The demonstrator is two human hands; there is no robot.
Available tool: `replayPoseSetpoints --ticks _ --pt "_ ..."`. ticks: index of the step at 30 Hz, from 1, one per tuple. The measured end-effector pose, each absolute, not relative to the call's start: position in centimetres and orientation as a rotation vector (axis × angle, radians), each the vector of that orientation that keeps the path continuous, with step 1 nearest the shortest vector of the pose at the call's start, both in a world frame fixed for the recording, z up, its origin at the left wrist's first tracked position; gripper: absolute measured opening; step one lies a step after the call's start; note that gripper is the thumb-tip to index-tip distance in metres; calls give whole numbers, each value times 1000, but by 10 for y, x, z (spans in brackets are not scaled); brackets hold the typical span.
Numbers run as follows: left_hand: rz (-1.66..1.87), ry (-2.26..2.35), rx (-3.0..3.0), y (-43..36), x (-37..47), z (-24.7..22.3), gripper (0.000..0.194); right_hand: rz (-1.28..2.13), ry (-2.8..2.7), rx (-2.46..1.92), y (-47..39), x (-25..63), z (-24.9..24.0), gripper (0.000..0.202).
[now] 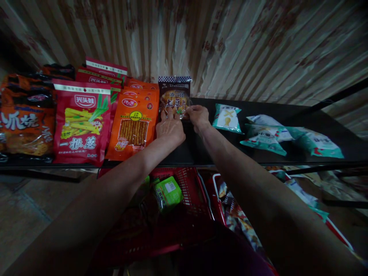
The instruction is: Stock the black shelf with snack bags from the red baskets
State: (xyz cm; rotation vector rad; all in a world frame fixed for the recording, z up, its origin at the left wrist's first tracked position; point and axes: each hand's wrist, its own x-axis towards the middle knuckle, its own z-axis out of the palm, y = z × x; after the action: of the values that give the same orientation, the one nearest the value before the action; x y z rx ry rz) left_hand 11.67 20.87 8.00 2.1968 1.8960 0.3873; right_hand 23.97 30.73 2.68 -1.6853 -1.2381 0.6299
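Observation:
A dark brown bag of potato chips (pixel 175 90) with a see-through front stands upright on the black shelf. My left hand (pixel 170 128) is at its lower front, fingers bent against the bag and partly hiding it. At the bag's lower right edge, my right hand (pixel 198 117) is closed, pinching it between thumb and fingers. Just left of the bag stand orange snack packets (pixel 133 122) in a row, close to my left hand. A small teal and white snack bag (pixel 228 118) lies to the right of my right hand.
Red snack packets (pixel 82 122) and black-orange bags (pixel 27 119) fill the shelf's left end. More teal bags (pixel 264 138) lie at the right. Below the shelf (pixel 184 147) are a red basket (pixel 188 188) with a green packet (pixel 168 193) and another basket (pixel 217 199) of snacks. A pleated curtain (pixel 184 38) hangs behind.

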Motion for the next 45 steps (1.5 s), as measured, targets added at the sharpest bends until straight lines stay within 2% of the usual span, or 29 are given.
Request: replayPoseSetpoints --ticks 5,12,23,37,45 --pt "325 1927 2182 206 116 86 59 777 -998 -1697 301 234 41 6" --pt "360 1927 2209 200 114 94 53 952 -933 -1664 292 234 59 24" --pt "306 1848 2202 194 110 92 62 980 -945 -1685 290 233 57 17" --pt "373 1829 2243 175 115 106 52 1235 -945 -1637 266 249 74 24" --pt "428 1835 2284 172 111 96 54 1166 -944 -1657 263 248 67 18"
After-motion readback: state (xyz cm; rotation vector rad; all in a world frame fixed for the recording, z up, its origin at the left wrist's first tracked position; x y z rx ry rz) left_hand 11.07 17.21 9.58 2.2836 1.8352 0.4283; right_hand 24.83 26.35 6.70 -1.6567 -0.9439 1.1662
